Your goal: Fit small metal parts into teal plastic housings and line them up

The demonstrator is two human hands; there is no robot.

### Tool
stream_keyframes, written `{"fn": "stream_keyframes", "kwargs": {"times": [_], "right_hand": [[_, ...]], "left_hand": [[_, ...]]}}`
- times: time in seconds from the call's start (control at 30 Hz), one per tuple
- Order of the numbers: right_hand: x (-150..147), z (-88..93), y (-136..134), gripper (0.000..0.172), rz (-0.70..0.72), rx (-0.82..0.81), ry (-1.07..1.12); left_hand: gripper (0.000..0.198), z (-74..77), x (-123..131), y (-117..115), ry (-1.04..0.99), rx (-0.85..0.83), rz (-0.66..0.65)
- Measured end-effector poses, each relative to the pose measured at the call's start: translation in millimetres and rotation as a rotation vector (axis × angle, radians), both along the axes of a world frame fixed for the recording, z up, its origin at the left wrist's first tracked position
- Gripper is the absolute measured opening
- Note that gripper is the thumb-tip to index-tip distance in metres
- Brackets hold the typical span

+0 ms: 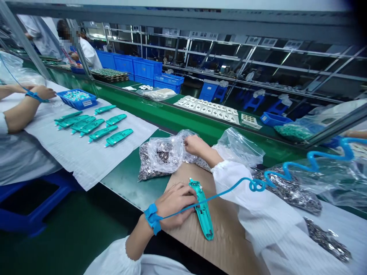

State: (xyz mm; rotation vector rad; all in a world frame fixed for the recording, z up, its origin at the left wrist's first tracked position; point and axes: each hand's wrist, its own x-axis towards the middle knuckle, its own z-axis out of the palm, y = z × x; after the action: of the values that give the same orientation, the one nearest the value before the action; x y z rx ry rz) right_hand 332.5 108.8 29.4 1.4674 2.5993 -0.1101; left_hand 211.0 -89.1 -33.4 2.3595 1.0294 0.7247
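A teal plastic housing lies lengthwise on the brown cardboard sheet, its hollow inner side facing up. Along its left edge, the curled fingers of my left hand hold it against the sheet. My right hand is at a clear plastic bag of small metal parts, just beyond the housing. Its fingers are bent together at the bag's mouth, and what is between them is hidden. Another bag of small metal parts sits to the left. A blue band with a coiled cord circles my left wrist.
Several teal housings lie on white sheeting at left, near a blue tray of small parts and a co-worker's hands. More metal parts are at right. The coiled blue cord crosses over my right sleeve. White pieces stand on the green line beyond.
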Motion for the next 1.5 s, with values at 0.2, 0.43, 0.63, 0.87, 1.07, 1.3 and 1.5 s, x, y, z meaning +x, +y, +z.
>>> {"fn": "stream_keyframes", "kwargs": {"times": [0.2, 0.43, 0.63, 0.87, 1.07, 1.3, 1.5], "right_hand": [[-1.0, -5.4, 4.1, 0.031, 0.010, -0.006, -0.051], [5.8, 5.8, -0.8, 0.027, 0.021, 0.038, 0.003], [8.1, 17.8, -12.9, 0.026, 0.010, 0.103, 0.145], [57.0, 45.4, -59.1, 0.020, 0.018, 0.092, 0.237], [117.0, 13.3, -116.8, 0.020, 0.098, 0.035, 0.267], [123.7, -11.3, -184.3, 0.026, 0.239, -0.022, 0.236], [115.0, -21.5, -185.0, 0.019, 0.317, 0.026, 0.107]], "left_hand": [[0.013, -4.0, 0.2, 0.9, 0.011, -0.007, 0.003], [0.014, -2.9, 0.7, 0.9, -0.002, -0.017, -0.001], [0.014, 0.4, 0.4, 0.5, 0.004, -0.010, -0.001], [0.016, -4.6, -0.2, 0.9, -0.009, 0.020, -0.011], [0.016, -7.2, -0.6, 3.1, -0.039, 0.009, -0.033], [0.016, -10.9, 2.0, 5.2, 0.024, 0.057, -0.055], [0.019, -11.4, 2.3, 6.2, 0.032, 0.084, -0.061]]}}
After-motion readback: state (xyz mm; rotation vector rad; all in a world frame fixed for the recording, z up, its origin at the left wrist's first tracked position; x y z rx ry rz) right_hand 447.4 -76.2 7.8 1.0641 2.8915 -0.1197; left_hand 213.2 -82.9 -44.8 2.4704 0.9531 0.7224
